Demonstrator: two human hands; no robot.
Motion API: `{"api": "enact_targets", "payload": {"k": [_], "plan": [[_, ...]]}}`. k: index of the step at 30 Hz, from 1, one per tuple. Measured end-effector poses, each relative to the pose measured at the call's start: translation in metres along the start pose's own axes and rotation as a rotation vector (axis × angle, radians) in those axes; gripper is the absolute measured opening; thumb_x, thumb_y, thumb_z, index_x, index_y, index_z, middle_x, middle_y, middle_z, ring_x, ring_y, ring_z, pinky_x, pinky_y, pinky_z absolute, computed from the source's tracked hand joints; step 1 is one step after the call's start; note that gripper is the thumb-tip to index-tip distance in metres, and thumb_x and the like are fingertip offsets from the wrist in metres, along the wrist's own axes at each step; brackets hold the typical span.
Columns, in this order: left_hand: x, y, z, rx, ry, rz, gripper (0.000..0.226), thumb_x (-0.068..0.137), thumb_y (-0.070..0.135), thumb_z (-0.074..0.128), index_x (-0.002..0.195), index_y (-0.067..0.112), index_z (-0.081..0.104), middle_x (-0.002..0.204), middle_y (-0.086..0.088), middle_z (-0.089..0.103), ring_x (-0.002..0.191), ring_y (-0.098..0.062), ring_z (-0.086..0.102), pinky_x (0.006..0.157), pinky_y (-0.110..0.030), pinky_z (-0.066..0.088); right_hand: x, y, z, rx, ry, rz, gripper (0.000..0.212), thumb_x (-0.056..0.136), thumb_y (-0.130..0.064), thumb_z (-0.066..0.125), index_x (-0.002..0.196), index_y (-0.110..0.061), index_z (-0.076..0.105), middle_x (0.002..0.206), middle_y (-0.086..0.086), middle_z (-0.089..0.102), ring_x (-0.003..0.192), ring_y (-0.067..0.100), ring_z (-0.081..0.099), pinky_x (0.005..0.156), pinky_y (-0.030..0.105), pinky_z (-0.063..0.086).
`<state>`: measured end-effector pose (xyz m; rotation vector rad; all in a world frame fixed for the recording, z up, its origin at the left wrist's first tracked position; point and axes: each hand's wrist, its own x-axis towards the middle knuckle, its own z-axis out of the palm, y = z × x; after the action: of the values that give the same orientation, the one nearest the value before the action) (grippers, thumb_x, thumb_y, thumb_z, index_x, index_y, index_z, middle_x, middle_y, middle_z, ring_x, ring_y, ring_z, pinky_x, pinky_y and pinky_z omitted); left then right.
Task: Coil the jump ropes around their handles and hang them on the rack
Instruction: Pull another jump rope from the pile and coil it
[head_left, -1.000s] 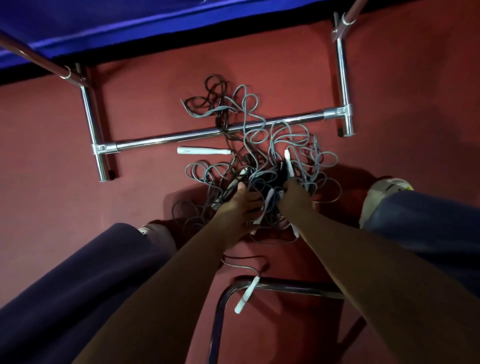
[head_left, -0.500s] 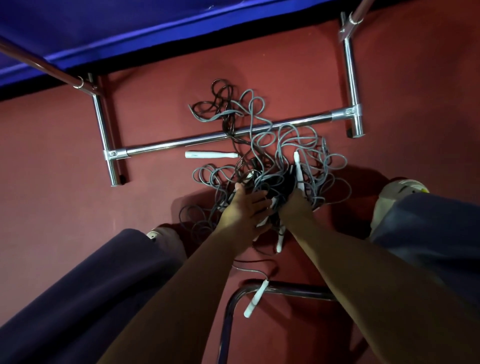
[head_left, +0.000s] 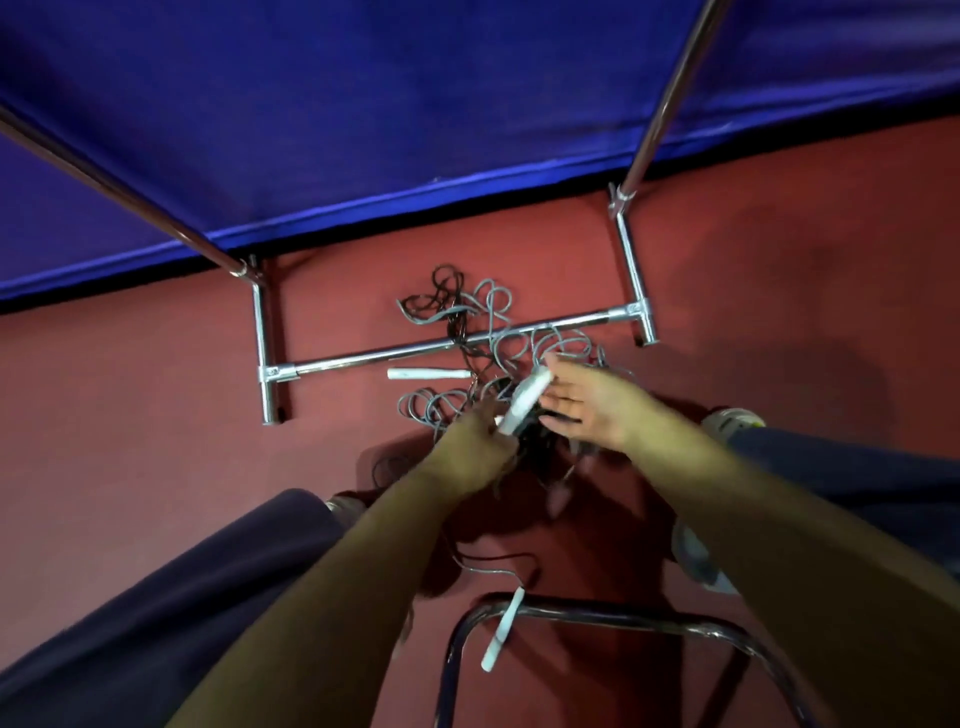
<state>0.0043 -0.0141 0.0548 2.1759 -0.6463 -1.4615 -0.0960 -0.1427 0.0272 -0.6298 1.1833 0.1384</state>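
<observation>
Mostly grey jump ropes (head_left: 511, 358) lie tangled, handles white.

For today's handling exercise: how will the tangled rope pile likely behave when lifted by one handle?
The rope pile looks floppy, its thin cords lying in loose loops. Lifted by the white handle in the left hand, it would probably drag neighbouring strands, since they interlace.

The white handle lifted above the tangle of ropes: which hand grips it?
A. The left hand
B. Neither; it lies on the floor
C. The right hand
A: the left hand grips the lower end of the white handle, while the right hand is open beside it.
</observation>
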Motion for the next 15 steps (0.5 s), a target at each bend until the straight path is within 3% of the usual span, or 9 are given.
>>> {"api": "enact_targets", "payload": {"k": [3, 5, 9, 11, 15], "plan": [[-0.036, 0.034, -0.026, -0.217, 0.140, 0.054, 0.012, 0.089, 0.003, 0.055, 0.098, 0.011, 0.057, 0.064, -0.004, 0.050, 0.044, -0.009, 0.043, 0.036, -0.013, 0.032, -0.052, -0.026, 0.007, -0.050, -0.012, -0.062, 0.044, 0.091, -0.053, 0.049, 0.109, -0.014, 0.057, 0.109, 0.005, 0.060, 0.099, 0.016, 0.058, 0.080, 0.033, 0.050], [-0.065, 0.059, -0.039, -0.351, 0.145, 0.133, 0.009, 0.087, -0.001, 0.056, 0.091, 0.006, 0.056, 0.061, -0.006, 0.047, 0.043, -0.011, 0.041, 0.036, -0.015, 0.030, -0.093, -0.038, 0.018, -0.108, -0.077, -0.130, 0.043, 0.090, -0.054, 0.051, 0.107, -0.016, 0.058, 0.114, 0.007, 0.060, 0.102, 0.018, 0.059, 0.082, 0.035, 0.051], [-0.128, 0.107, -0.058, -0.443, 0.088, 0.351, 0.021, 0.088, -0.006, 0.054, 0.105, 0.007, 0.060, 0.075, -0.010, 0.058, 0.055, -0.015, 0.048, 0.050, -0.024, 0.039, -0.182, -0.052, 0.049, -0.095, -0.248, -0.400, 0.027, 0.090, -0.042, 0.055, 0.104, -0.019, 0.061, 0.090, 0.001, 0.066, 0.077, 0.013, 0.066, 0.071, 0.032, 0.057], [-0.161, 0.130, -0.069, -0.485, 0.072, 0.463, 0.023, 0.090, -0.005, 0.052, 0.106, 0.010, 0.061, 0.080, -0.012, 0.062, 0.058, -0.013, 0.052, 0.051, -0.021, 0.042, -0.222, -0.061, 0.059, -0.051, -0.313, -0.512, 0.022, 0.093, -0.038, 0.052, 0.102, -0.022, 0.064, 0.083, -0.001, 0.066, 0.070, 0.011, 0.065, 0.070, 0.031, 0.057], [-0.228, 0.178, -0.096, -0.600, 0.072, 0.653, 0.021, 0.094, 0.000, 0.049, 0.107, 0.013, 0.059, 0.068, -0.004, 0.063, 0.058, -0.011, 0.054, 0.053, -0.020, 0.046, -0.278, -0.076, 0.064, -0.071, -0.346, -0.609, 0.038, 0.089, -0.053, 0.046, 0.110, -0.027, 0.065, 0.089, 0.003, 0.070, 0.083, 0.017, 0.068, 0.080, 0.037, 0.053]]}}
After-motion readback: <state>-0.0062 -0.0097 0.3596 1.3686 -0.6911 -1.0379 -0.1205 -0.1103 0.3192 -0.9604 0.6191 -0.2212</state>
